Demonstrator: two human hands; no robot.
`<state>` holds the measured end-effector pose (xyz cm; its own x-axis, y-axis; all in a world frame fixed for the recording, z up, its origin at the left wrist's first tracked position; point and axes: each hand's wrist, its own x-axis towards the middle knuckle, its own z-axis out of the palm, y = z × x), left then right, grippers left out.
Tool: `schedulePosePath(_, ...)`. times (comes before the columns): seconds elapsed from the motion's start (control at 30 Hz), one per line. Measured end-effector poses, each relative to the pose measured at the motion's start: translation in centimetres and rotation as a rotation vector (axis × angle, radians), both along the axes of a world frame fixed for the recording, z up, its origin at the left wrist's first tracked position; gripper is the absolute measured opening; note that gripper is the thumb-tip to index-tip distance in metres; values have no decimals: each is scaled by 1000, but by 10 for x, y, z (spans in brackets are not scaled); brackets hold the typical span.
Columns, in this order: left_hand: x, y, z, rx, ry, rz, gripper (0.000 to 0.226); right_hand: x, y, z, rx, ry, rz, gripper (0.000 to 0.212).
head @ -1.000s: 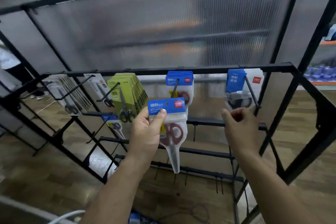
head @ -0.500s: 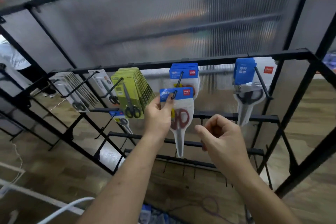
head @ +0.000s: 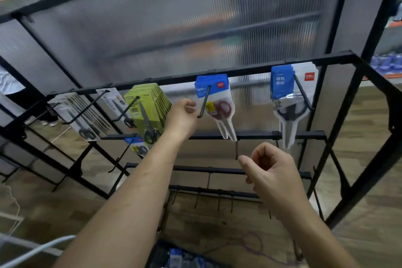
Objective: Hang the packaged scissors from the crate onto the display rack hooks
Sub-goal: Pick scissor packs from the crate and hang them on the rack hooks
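Note:
A stack of blue-topped packs of red-handled scissors (head: 217, 104) hangs on the middle hook (head: 204, 102) of the black display rack (head: 239, 67). My left hand (head: 181, 116) is just left of that hook's tip, fingers curled, holding nothing. My right hand (head: 269, 172) hovers lower, in front of the lower rails, curled into a loose fist and empty. The crate (head: 174, 257) shows at the bottom edge with blue packs inside.
Blue packs of black scissors (head: 289, 95) hang on the right hook. Green packs (head: 150, 109) and grey packs (head: 84, 115) fill hooks to the left, and one small blue pack (head: 137, 146) hangs lower. Bare short hooks line the lower rails (head: 217, 191). A ribbed translucent panel backs the rack.
My left hand slid the red-handled pack onto the middle hook and let go. My right hand dropped from the right hook down toward the lower rails.

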<state>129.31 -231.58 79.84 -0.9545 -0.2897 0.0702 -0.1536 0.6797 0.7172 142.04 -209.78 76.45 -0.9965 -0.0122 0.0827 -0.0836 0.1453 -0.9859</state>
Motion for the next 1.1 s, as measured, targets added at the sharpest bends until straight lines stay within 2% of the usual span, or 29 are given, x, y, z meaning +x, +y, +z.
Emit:
schedulePosePath(0.07,33,-5,5,34,75,-75,23,4,-4,1,89,5,4,10)
schedulePosePath(0.1,53,-9,6,18,84,-110,22,5,-7,2,153,19,3,14)
schedulePosePath(0.2,112,-34,0,-110,20,-161,32,14,-21,6,430,55,59,34)
schedulePosePath(0.3,170,-63,-8,-329,-54,-165,51,27,-45,8,797,46,144,60)
schedulePosePath(0.4,217,-95,-21,-447,-65,-130,60,48,-76,4,1002,25,181,70)
schedulePosePath(0.6,281,-174,-53,-595,-131,-159,67,115,-159,-21,1174,-70,180,75)
schedulePosePath(0.87,383,-277,-116,-524,-342,-328,70,233,-275,-77,1253,-295,212,75)
schedulePosePath(1.1,416,-314,-136,-554,-338,-337,68,271,-309,-83,1344,-305,239,75)
